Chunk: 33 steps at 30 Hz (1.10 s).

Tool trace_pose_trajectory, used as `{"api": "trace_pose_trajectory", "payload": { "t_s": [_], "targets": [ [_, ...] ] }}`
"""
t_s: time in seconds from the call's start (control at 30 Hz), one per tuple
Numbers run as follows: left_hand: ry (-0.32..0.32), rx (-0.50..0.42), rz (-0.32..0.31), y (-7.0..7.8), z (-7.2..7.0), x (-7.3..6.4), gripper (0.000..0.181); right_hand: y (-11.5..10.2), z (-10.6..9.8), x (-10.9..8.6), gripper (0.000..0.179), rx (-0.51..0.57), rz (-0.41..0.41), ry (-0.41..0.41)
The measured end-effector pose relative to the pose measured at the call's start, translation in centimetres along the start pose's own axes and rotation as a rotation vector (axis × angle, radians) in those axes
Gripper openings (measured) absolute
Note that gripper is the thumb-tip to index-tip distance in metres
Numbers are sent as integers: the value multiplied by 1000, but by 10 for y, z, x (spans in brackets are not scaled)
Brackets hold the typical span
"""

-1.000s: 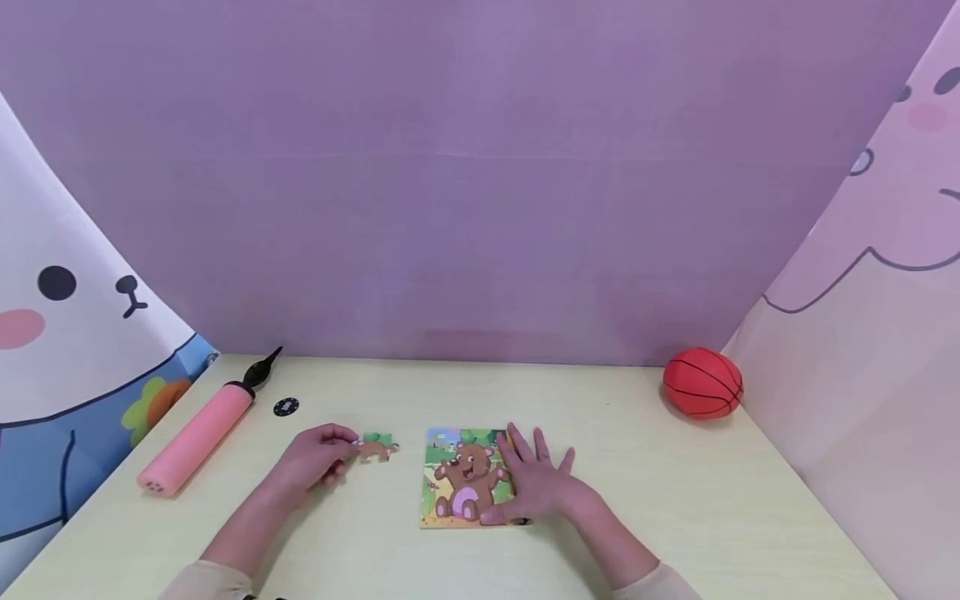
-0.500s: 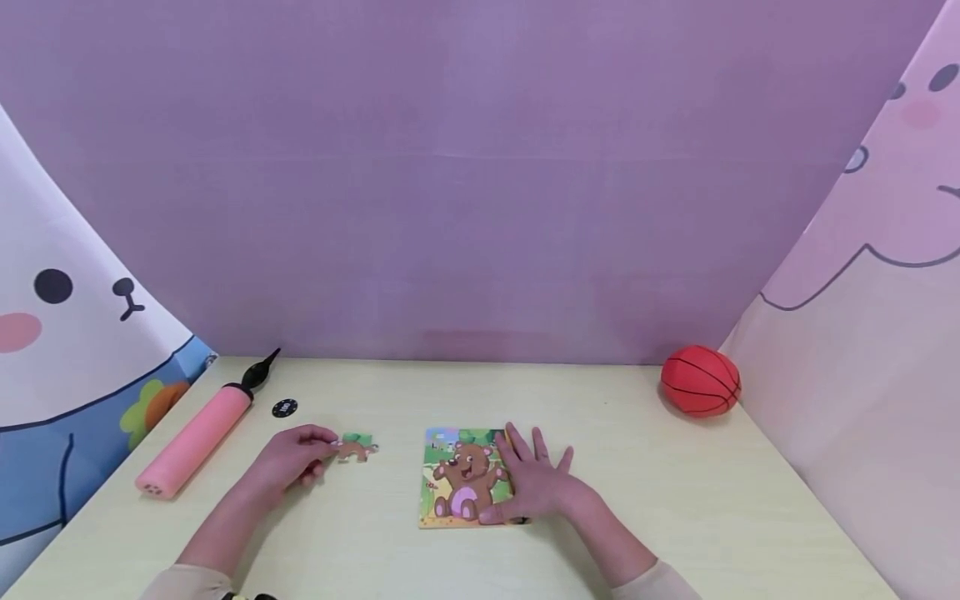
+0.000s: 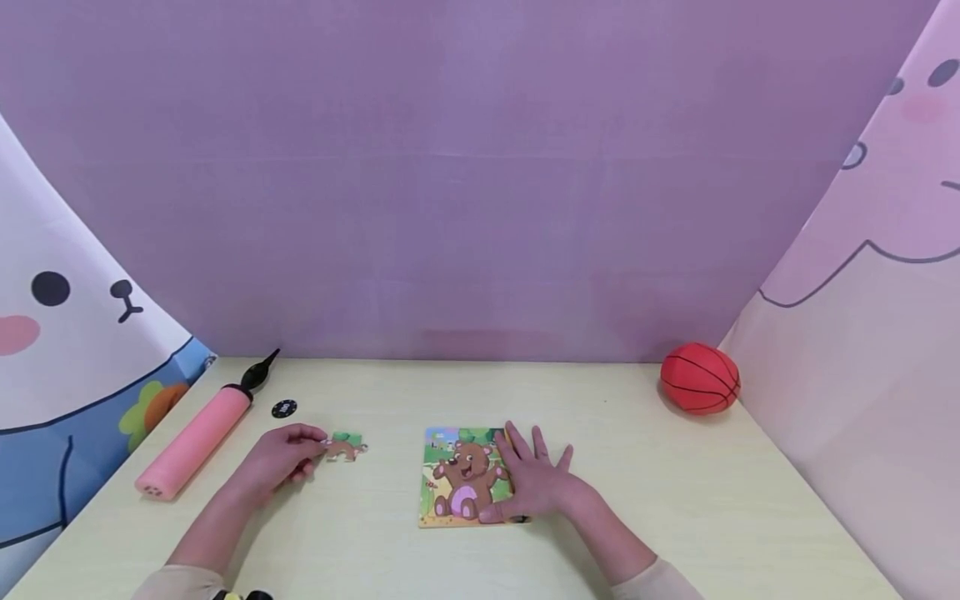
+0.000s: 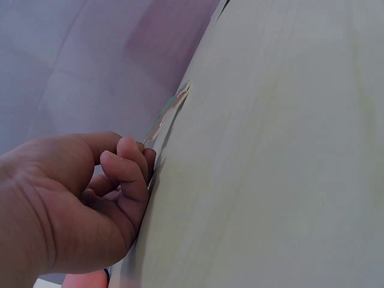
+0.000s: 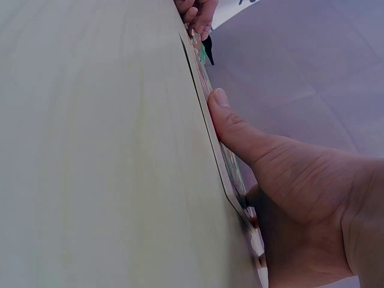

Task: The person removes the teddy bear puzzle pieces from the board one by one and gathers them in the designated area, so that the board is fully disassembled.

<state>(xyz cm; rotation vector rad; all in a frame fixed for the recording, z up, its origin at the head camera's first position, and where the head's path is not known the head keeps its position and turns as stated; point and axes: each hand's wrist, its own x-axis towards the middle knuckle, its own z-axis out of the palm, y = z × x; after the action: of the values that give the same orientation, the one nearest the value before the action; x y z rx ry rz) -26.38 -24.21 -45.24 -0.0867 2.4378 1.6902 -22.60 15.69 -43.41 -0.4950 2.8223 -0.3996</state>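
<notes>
In the head view, my left hand [image 3: 281, 458] pinches the left edge of a brown and green jigsaw puzzle piece [image 3: 342, 448] close to the tabletop. The left wrist view shows this puzzle piece [image 4: 165, 117] tilted up slightly beyond curled fingers. To its right lies a jigsaw puzzle [image 3: 467, 479] picturing a smiling brown bear. My right hand [image 3: 538, 483] rests spread across the puzzle's right side, hiding that part. Seen from the right wrist, the thumb of the right hand [image 5: 306, 192] lies on the puzzle's top near its edge.
A pink hand pump [image 3: 197, 442] with a black nozzle lies at the left of the table [image 3: 652, 492]. Beside it is a round black chip [image 3: 284, 408]. A red ball with black lines [image 3: 701, 379] sits at the back right, near the purple backdrop [image 3: 480, 183].
My left hand has moved left with the puzzle piece, widening the gap to the bear puzzle. The right hand has stayed on the puzzle.
</notes>
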Motion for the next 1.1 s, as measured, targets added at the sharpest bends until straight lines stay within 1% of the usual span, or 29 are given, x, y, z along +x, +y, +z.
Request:
{"api": "trace_pose_trajectory", "payload": {
  "t_s": [0.17, 0.4, 0.67, 0.77, 0.87, 0.97, 1.1],
  "targets": [
    [-8, -11, 4, 0, -1, 0, 28, 0, 0, -1, 122, 6, 1, -1],
    [-11, -30, -8, 1, -1, 1, 29, 0, 0, -1, 121, 17, -3, -5],
    [31, 33, -8, 3, -3, 0, 29, 1, 1, 1, 122, 6, 2, -7],
    [51, 37, 3, 6, -4, -1, 31, 1, 1, 2, 122, 3, 1, -4],
    [59, 35, 30, 10, -4, -2, 34, 0, 0, 1, 122, 0, -1, 1],
    [63, 10, 48, 15, -1, -4, 36, 0, -1, 1, 122, 2, -5, -4],
    [57, -28, 68, 24, 9, -6, 36, 1, -3, -1, 120, 22, -15, -20]
  ]
}}
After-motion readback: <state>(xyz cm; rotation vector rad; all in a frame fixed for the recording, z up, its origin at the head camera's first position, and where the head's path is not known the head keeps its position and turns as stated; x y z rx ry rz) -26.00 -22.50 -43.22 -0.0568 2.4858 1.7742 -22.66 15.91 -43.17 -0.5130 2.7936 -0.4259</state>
